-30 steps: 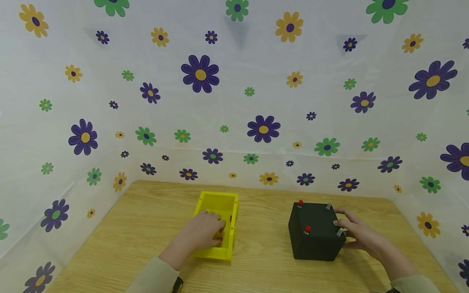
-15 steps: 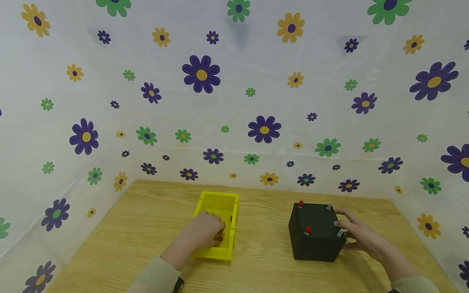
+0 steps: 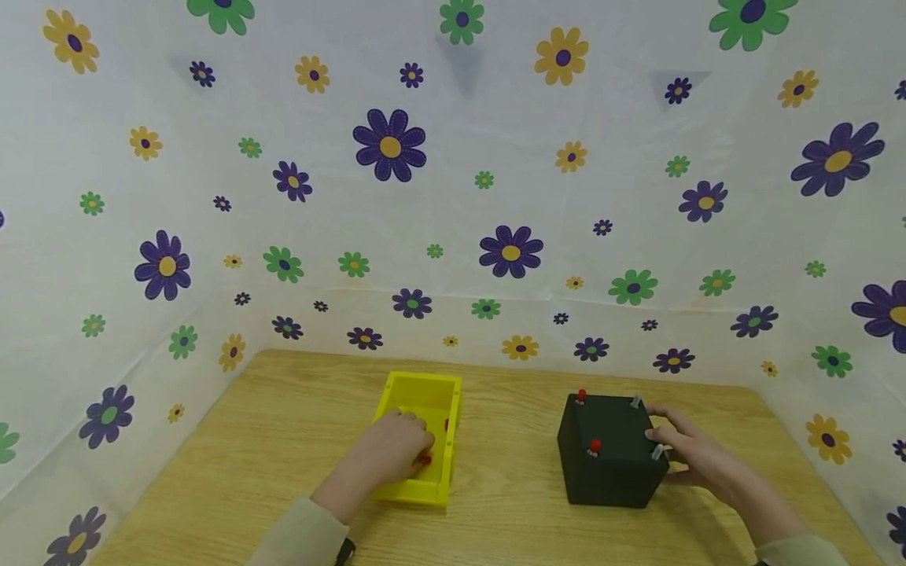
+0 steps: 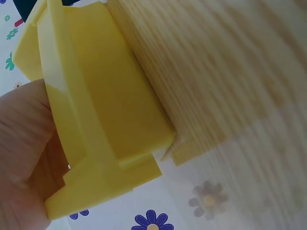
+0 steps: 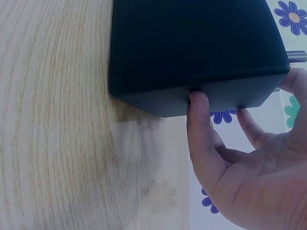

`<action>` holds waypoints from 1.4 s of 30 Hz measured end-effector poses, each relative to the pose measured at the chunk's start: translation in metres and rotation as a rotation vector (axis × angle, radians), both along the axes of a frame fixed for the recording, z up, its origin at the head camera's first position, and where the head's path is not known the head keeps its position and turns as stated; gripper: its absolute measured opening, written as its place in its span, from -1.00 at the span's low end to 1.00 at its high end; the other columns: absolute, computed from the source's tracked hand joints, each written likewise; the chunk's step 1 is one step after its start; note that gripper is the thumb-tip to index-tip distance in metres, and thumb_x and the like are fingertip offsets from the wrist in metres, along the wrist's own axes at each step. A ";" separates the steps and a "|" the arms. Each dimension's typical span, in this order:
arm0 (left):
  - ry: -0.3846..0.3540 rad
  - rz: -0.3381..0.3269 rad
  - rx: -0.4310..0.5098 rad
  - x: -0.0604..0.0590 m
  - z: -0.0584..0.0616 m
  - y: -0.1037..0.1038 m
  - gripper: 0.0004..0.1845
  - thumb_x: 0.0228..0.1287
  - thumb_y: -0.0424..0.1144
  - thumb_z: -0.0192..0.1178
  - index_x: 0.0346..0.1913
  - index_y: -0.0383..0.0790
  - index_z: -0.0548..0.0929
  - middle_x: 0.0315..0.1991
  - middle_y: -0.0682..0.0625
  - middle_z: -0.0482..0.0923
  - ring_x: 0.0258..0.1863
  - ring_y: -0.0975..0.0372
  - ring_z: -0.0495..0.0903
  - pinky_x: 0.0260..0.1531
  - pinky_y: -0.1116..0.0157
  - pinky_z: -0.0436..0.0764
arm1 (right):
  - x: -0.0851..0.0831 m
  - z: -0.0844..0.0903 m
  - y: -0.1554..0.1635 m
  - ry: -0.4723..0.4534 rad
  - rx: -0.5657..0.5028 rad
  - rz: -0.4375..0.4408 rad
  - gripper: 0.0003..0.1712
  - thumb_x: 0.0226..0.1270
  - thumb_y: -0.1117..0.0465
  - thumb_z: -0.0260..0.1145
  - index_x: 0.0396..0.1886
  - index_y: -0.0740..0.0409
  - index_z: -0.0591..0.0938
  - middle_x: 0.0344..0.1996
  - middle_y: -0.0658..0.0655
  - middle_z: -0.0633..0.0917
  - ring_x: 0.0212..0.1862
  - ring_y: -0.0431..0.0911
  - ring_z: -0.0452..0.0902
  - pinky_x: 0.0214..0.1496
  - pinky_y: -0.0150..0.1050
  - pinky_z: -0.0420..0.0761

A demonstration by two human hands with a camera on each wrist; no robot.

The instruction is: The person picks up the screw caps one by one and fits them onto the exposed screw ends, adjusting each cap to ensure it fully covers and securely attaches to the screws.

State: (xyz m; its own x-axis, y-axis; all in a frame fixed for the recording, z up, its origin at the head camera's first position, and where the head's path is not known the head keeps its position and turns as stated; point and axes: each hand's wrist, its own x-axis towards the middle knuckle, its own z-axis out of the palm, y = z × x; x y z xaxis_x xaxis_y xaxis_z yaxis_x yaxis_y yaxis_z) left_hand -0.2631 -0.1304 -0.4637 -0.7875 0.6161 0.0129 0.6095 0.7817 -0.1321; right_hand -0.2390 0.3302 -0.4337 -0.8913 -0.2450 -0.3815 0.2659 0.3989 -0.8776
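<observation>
A flower-printed sheet [image 3: 453,196] walls in a wooden desk [image 3: 283,440] on three sides, where a person in pale sleeves works with both hands. On the right side of the desk stands a black cube [image 3: 609,460], studded on top with two red-capped pins [image 3: 594,445] and two bare metal ones [image 3: 657,451]; the right hand [image 3: 697,456] presses against its right face, fingers [image 5: 201,139] mostly straight and spread along the edge, touching rather than clamping. Well apart to the left lies an open yellow tray [image 3: 453,409], its long side running away from the person. The left hand [image 3: 392,452] reaches down into the tray's near end with fingers curled over a small red piece [image 3: 425,461]; whether they have actually pinched it cannot be told from here, since the knuckles hide the tips. The left wrist view shows only the tray's outer wall beside the palm. The risk, by the look of it, lies in the small parts: a loose pinch could drop the red piece back among the others or flick it onto the desk, and because the tray is light and unheld, a snagged finger could drag it. The cube, steadied from one side only, might slide leftward under a push.
</observation>
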 end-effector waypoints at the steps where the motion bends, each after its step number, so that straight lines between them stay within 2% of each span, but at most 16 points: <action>1: 0.000 0.001 -0.004 0.000 0.000 0.000 -0.71 0.35 -0.08 0.47 -0.49 0.03 0.61 -0.53 0.18 0.44 -0.47 0.29 0.32 -0.29 0.34 0.35 | 0.000 0.000 0.000 0.000 -0.001 -0.004 -0.21 0.67 0.02 -0.03 0.67 0.20 -0.09 0.57 0.59 0.00 0.52 0.57 0.19 0.22 0.24 0.68; 8: -0.018 -0.009 0.019 -0.001 -0.001 0.001 -0.78 0.34 -0.13 0.48 -0.42 0.02 0.66 -0.52 0.19 0.44 -0.46 0.29 0.32 -0.29 0.34 0.33 | 0.003 -0.002 0.000 -0.001 0.000 -0.021 -0.23 0.67 0.02 0.01 0.66 0.18 -0.04 0.56 0.58 0.07 0.47 0.47 0.36 0.22 0.21 0.70; 16: 0.003 -0.027 0.007 -0.001 0.000 0.004 -0.77 0.33 -0.10 0.48 -0.42 0.01 0.65 -0.52 0.18 0.43 -0.47 0.30 0.31 -0.32 0.34 0.30 | 0.002 -0.004 0.003 0.012 -0.007 -0.011 -0.24 0.68 0.03 -0.02 0.66 0.18 -0.05 0.56 0.60 0.06 0.50 0.53 0.29 0.20 0.20 0.71; 22: -0.023 -0.015 0.020 -0.004 -0.003 0.007 -0.75 0.35 -0.12 0.47 -0.45 0.02 0.62 -0.52 0.18 0.40 -0.46 0.29 0.32 -0.29 0.33 0.30 | 0.004 -0.003 0.002 0.008 -0.006 -0.025 -0.24 0.67 0.03 0.01 0.65 0.16 -0.03 0.56 0.58 0.07 0.48 0.49 0.34 0.20 0.19 0.71; 32: 0.000 0.002 0.025 -0.008 -0.005 0.009 -0.82 0.40 -0.16 0.41 -0.39 0.00 0.68 -0.49 0.15 0.48 -0.46 0.27 0.33 -0.29 0.33 0.38 | 0.000 0.000 0.000 0.005 0.015 -0.024 -0.22 0.67 0.02 -0.03 0.67 0.18 -0.07 0.55 0.60 0.06 0.50 0.54 0.27 0.20 0.20 0.71; 42: -0.013 -0.015 0.055 -0.008 -0.003 0.007 -0.75 0.36 -0.19 0.42 -0.45 -0.01 0.57 -0.49 0.16 0.43 -0.45 0.27 0.32 -0.30 0.32 0.35 | 0.001 -0.001 -0.001 0.013 0.007 -0.022 -0.24 0.67 0.05 -0.03 0.66 0.20 -0.05 0.55 0.61 0.08 0.49 0.54 0.30 0.20 0.20 0.71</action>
